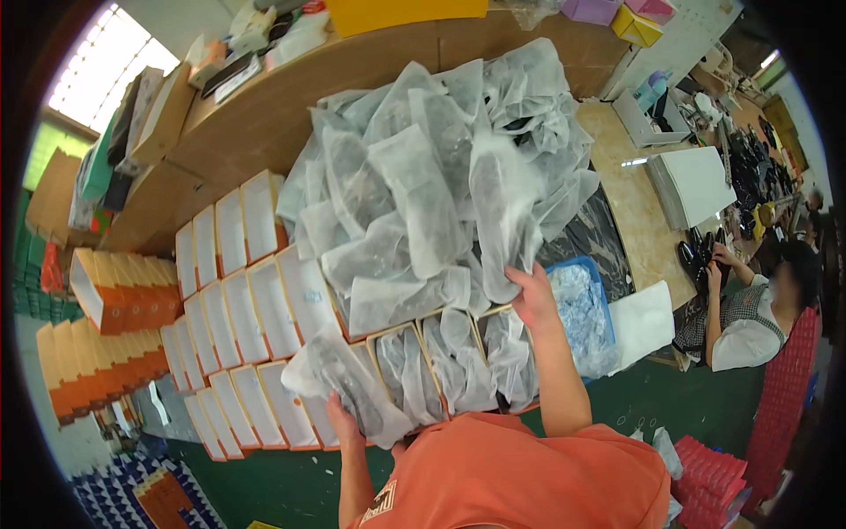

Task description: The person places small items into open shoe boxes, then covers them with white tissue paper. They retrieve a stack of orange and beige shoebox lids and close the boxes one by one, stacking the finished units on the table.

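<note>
My left hand [344, 419] is closed on the side of a translucent white bag with a dark shoe [348, 383] inside, tilted above the front row of boxes. My right hand [533, 295] reaches forward, its fingers closed on the lower end of another bagged shoe [502, 194], which looks pale and lies on the pile's right side. That large pile of bagged shoes [427, 167] fills the middle of the table. Just below it, several open boxes hold bagged shoes [454, 361].
Rows of open boxes [238, 317] with white insides stand left of the pile. Stacked orange boxes [110, 370] are further left. A blue basket [608, 304] of crumpled translucent material sits by my right forearm. At right, another person [749, 317] handles shiny black shoes [692, 256].
</note>
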